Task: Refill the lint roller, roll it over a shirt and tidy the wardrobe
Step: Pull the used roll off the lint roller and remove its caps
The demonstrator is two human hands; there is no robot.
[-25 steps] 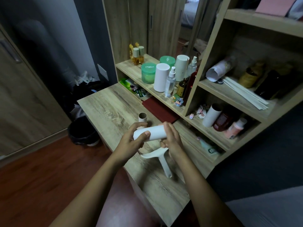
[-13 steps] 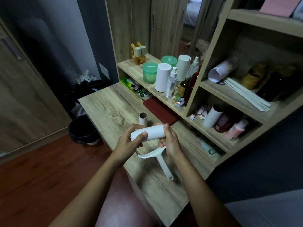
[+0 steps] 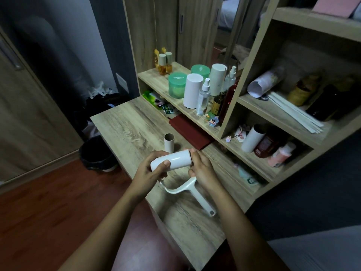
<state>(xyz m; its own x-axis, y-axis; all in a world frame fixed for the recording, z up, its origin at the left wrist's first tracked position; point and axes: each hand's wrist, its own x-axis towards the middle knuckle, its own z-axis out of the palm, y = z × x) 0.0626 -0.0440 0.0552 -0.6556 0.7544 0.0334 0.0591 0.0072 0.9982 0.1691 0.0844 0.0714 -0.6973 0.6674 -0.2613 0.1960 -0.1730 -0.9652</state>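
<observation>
A white refill roll [image 3: 175,160] lies sideways above the wooden desk [image 3: 125,126], held between both hands. My left hand [image 3: 150,173] wraps round its left end, thumb on top. My right hand [image 3: 203,169] pinches the roll's right end with its fingertips. Below the roll, the white lint roller handle [image 3: 197,196] points toward me over the desk; its upper end is hidden behind my hands. An empty brown cardboard core [image 3: 169,141] stands upright on the desk just behind the roll.
Shelves at the right hold green jars [image 3: 176,85], white cylinders [image 3: 192,90], spray bottles, dark bottles and a spare white roll [image 3: 252,140]. A dark red cloth [image 3: 190,132] lies under the low shelf. A black bin [image 3: 97,153] stands on the floor left of the desk.
The roll and both hands have shifted slightly left and lower over the desk. The left thumb has slid along the roll; the right fingertips stay at its end.
</observation>
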